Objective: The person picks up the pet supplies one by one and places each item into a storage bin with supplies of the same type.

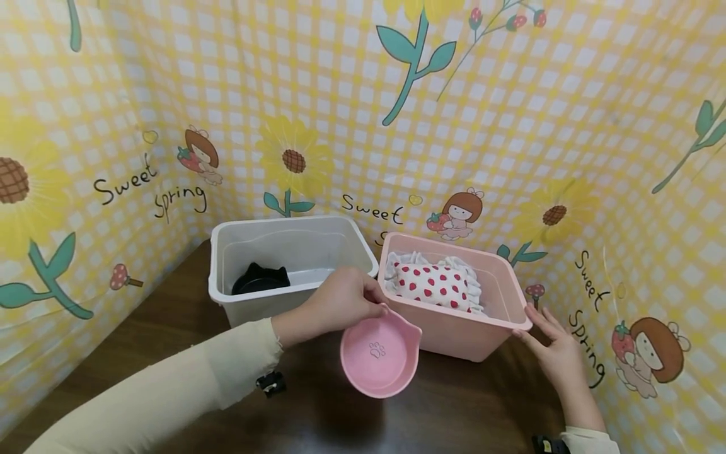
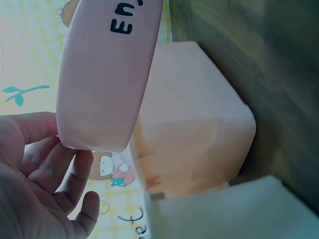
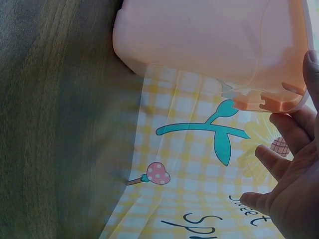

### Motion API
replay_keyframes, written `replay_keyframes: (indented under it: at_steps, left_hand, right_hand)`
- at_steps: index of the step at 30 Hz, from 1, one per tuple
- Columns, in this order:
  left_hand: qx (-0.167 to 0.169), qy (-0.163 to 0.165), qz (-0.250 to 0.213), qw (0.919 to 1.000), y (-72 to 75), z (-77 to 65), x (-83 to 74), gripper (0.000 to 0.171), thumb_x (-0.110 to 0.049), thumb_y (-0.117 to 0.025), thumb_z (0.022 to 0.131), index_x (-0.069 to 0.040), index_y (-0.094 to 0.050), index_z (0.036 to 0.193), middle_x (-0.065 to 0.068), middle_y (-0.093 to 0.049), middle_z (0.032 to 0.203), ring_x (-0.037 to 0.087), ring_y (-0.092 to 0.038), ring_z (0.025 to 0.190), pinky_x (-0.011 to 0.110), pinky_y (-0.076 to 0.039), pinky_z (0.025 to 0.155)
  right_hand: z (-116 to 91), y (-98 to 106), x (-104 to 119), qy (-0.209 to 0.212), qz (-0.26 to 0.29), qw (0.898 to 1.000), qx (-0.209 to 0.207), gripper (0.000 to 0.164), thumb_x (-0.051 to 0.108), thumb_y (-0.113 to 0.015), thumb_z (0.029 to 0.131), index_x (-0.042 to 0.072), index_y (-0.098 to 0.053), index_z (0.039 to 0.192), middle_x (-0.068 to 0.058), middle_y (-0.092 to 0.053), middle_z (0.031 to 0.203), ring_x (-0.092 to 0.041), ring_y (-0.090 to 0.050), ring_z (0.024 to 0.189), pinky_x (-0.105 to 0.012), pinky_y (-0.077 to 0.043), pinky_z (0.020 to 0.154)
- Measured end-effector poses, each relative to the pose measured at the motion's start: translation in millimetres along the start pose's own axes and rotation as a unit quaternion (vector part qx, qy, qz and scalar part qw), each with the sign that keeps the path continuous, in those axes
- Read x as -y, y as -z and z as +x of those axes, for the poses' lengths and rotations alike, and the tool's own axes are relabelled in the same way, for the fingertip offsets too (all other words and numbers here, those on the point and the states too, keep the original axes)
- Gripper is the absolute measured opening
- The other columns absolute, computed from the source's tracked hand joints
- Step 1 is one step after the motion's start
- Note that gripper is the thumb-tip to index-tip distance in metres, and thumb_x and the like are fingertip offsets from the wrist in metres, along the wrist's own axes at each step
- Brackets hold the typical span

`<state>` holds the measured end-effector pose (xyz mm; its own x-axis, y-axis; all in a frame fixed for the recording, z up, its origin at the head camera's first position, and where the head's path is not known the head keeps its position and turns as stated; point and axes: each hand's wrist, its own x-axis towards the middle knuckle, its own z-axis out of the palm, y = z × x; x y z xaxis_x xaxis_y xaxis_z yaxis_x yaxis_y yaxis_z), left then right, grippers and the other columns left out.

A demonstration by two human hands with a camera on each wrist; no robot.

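My left hand (image 1: 343, 299) pinches the rim of a pink cat-eared bowl (image 1: 379, 356) and holds it tilted above the table, in front of the two bins. A paw print marks the bowl's inside; black lettering shows on its outer wall (image 2: 107, 84) in the left wrist view. At the right, my right hand (image 1: 558, 353) holds the front right corner of a pink bin (image 1: 454, 334) between thumb and index finger, the other fingers (image 3: 271, 159) spread. Inside that bin lies a white frilled cushion (image 1: 431, 284) with red strawberries.
A white bin (image 1: 244, 306) stands left of the pink one and has a black cat-eared bowl (image 1: 261, 280) inside. Both bins are on a dark wooden table (image 1: 272, 422). Yellow checked cloth (image 1: 340, 94) with flowers and figures hangs behind and at both sides.
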<state>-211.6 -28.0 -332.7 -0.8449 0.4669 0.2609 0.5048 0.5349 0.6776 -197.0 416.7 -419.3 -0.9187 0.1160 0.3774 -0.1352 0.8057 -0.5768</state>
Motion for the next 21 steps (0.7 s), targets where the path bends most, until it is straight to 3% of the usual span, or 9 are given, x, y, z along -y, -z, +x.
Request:
replay_keyframes:
  at_steps: [16, 21]
  left_hand:
    - [-0.021, 0.011, -0.012, 0.9996, 60.9, 7.6, -6.2, 0.003, -0.018, -0.082, 0.085, -0.016, -0.083, 0.088, -0.009, -0.076, 0.076, 0.008, -0.067, 0.073, 0.028, -0.054, 0.067]
    - [-0.046, -0.005, 0.002, 0.9989, 81.8, 11.6, -4.8, 0.004, -0.017, -0.083, 0.083, -0.015, -0.083, 0.086, -0.008, -0.076, 0.075, 0.010, -0.068, 0.074, 0.028, -0.054, 0.064]
  right_hand:
    - [0, -1, -3, -0.002, 0.007, 1.000, 0.002, 0.063, 0.037, -0.079, 0.090, 0.015, -0.058, 0.146, -0.025, -0.048, 0.150, -0.048, -0.038, 0.145, -0.071, -0.013, 0.118]
    - [1, 0, -2, -0.003, 0.015, 1.000, 0.006, 0.063, 0.037, -0.078, 0.091, 0.015, -0.057, 0.146, -0.023, -0.050, 0.149, -0.048, -0.037, 0.145, -0.070, -0.009, 0.119]
